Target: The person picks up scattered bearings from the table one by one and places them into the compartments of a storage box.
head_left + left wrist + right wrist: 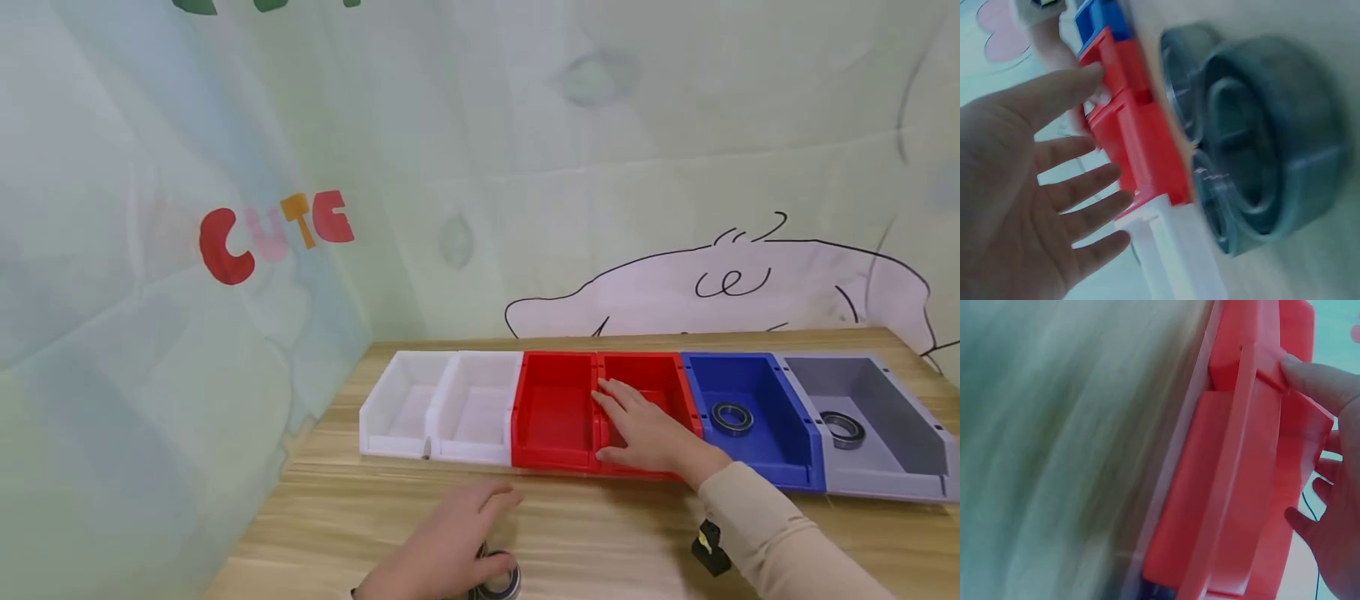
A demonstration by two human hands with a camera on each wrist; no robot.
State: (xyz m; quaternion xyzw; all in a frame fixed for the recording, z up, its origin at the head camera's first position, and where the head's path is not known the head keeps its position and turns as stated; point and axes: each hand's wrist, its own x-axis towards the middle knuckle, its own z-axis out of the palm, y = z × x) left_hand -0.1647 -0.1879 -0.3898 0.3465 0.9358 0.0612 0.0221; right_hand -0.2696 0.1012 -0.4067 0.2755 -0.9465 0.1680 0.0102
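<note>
My left hand (pixel 453 542) hovers low over the table beside a small group of ball bearings (pixel 501 577), fingers spread and thumb apart. In the left wrist view its palm faces the bearings (pixel 1260 137), metal rings with dark seals clustered together, and it holds nothing. My right hand (pixel 645 429) reaches over the right red bin (pixel 660 371). Its thumb (pixel 1310 378) lies at the divider between the two red bins, with the other fingers loosely extended over the bin. Nothing shows between those fingers.
Two white bins (pixel 480 450) adjoin the red ones on the left. To the right, a blue bin (pixel 795 467) holds a bearing (pixel 732 407), and a grey bin (pixel 885 483) holds another bearing (pixel 853 433). A small black object (pixel 709 557) appears below the right sleeve. A printed cloth (pixel 450 167) hangs behind.
</note>
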